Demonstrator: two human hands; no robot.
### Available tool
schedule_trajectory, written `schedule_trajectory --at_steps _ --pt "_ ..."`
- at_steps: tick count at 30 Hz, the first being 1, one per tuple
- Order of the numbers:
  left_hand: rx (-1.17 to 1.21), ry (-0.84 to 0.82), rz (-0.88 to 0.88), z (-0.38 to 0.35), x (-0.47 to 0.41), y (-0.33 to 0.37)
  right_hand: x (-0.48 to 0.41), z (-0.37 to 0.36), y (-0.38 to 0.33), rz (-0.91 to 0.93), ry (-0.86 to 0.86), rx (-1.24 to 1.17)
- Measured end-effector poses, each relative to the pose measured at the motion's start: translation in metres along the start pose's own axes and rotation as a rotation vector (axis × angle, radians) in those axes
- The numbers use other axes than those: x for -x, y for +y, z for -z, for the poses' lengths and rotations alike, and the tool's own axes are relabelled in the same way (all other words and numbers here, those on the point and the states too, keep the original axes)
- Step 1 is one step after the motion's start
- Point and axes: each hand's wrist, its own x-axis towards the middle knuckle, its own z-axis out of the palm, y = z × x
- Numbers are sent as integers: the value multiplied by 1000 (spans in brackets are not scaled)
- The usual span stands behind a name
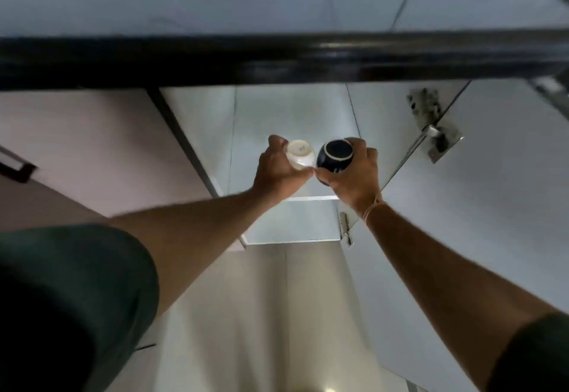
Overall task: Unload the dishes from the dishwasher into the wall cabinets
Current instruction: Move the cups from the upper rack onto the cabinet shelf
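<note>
Left grip (pixel 277 171) holds white cup (pixel 300 154), right grip (pixel 358 174) dark cup (pixel 337 156), bases downward

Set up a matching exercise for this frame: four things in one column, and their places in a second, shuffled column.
Things:
1. white cup
2. dark blue cup
3. thread bracelet
4. upper hinge

Places:
A. round the right wrist
B. held by the left hand
C. fixed to the cabinet, to the right of both hands
D. held by the right hand

Pairs: 1-B; 2-D; 3-A; 4-C
</note>
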Motion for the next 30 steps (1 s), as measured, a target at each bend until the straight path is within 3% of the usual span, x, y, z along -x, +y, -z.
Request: schedule_trajectory --at_steps 15,30 --pt "121 226 -124 -73 -134 -52 -152 -84 45 132 332 -50" --pt "192 230 -216 -81 -219 -49 -221 -104 43 155 361 -49"
